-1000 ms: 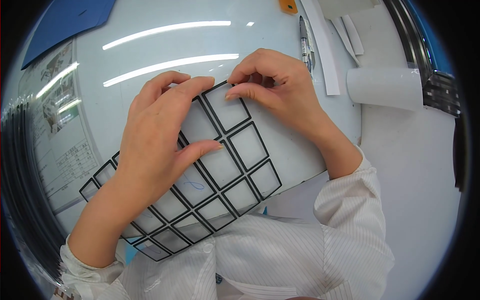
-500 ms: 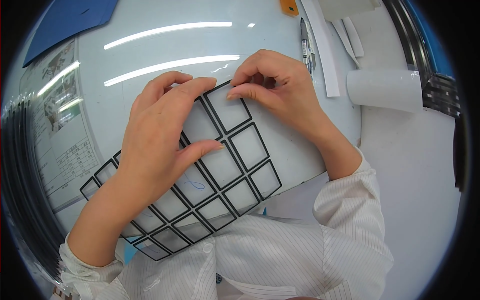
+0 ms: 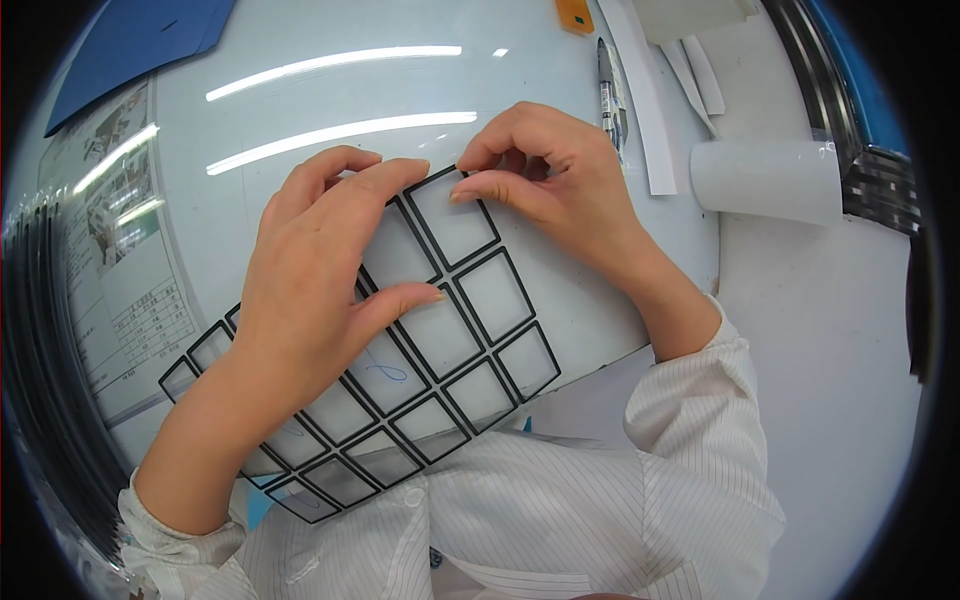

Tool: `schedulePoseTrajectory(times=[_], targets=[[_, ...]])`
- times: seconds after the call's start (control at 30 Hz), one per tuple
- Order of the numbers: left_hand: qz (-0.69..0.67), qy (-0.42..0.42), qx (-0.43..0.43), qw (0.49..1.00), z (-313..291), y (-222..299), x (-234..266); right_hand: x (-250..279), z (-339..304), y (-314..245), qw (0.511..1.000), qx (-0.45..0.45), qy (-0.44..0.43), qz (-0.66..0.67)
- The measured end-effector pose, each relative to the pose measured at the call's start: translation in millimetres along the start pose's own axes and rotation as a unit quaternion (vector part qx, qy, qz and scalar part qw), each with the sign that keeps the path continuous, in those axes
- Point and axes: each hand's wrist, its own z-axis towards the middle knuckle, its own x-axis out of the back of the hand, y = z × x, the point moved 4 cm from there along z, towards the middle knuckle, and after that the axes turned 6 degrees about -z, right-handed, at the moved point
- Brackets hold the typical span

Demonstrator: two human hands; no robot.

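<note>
A clear sheet (image 3: 470, 215) bearing rows of black rectangular outlines lies slanted across the table, its near edge reaching past the table edge toward my striped sleeves and shirt. Blue pen marks show in a few of the outlines. Over its upper left part rests my left hand (image 3: 310, 260), thumb stretched out on the sheet and fingers apart near its far edge. My right hand (image 3: 545, 165) pinches the far right corner between thumb and index finger, the other fingers curled. What lies under my left palm is hidden.
Printed papers (image 3: 135, 270) lie at the left beside a stack of dark strips (image 3: 50, 380). A blue folder (image 3: 140, 50) sits at the far left. Toward the right are a pen (image 3: 606, 85), white paper strips (image 3: 650, 120), a white roll (image 3: 768, 180) and an orange object (image 3: 575, 15).
</note>
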Motion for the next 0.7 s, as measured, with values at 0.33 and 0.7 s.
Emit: schedulePoseTrajectory(times=[0.33, 0.7], targets=[[0.001, 0.005, -0.006, 1.0, 0.7, 0.5, -0.4, 0.6, -0.8, 0.1, 1.0, 0.008, -0.001, -0.007], [-0.012, 0.009, -0.005, 1.0, 0.2, 0.1, -0.6, -1.3, -0.9, -4.2, 0.999, 0.001, 0.026, -0.029]])
